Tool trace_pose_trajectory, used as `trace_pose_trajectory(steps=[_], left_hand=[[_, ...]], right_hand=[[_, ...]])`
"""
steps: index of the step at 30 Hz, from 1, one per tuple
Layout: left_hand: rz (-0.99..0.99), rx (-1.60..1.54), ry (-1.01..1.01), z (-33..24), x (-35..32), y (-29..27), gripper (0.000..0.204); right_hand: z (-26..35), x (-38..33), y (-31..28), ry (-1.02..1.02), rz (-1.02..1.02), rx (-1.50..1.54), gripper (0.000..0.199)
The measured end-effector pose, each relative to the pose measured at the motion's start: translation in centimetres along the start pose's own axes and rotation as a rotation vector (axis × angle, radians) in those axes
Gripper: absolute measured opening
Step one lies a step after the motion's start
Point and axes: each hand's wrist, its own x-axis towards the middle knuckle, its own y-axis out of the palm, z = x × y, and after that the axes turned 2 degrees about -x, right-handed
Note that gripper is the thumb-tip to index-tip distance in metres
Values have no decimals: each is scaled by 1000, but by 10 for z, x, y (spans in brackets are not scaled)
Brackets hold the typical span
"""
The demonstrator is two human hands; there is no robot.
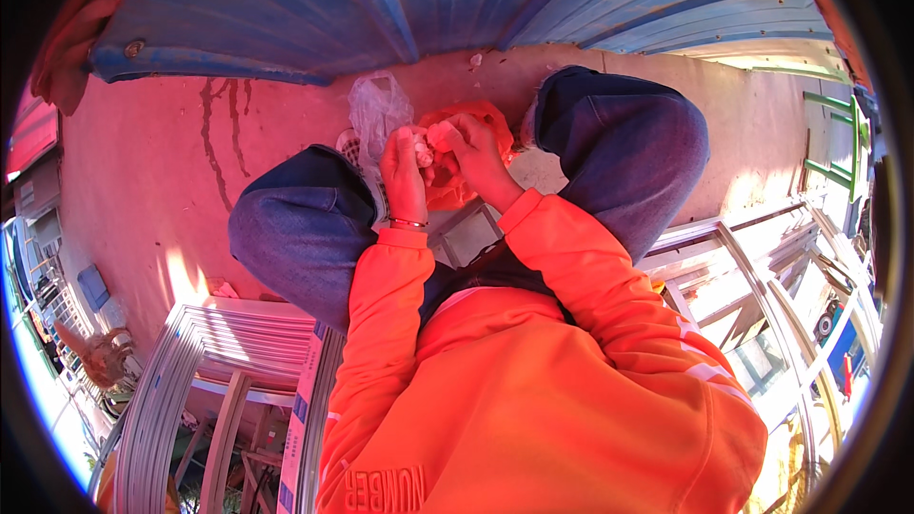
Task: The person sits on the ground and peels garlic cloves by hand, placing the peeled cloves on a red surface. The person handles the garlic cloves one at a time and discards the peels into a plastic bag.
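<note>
Small pale item (422,154) sits between my knees, pinched at fingertips of both hands, just above orange bag (457,186); clear plastic bag (376,109) to its left. Can't tell what it is, too small. Best approach imo: work it over the bag so bits drop in, steady w/ left, pick w/ right. Left hand (404,176) upright, fingers clenched on item, bangle at wrist. Right hand (476,157) curled in from right, thumb+forefinger gripping same item.

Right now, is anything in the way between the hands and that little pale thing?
Nothing visible is. The left hand and right hand both already touch the small pale thing, pinched between their fingertips above the orange bag.
</note>
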Motion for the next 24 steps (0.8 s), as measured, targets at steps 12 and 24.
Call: trace_pose_trajectory(steps=[12, 24], left_hand=[[67, 250, 38, 16, 3, -3, 17], [-17, 386, 384, 29, 0, 5, 17]], right_hand=[[0, 1, 1, -64, -111, -25, 16], [0, -6, 15, -269, -168, -115, 7]])
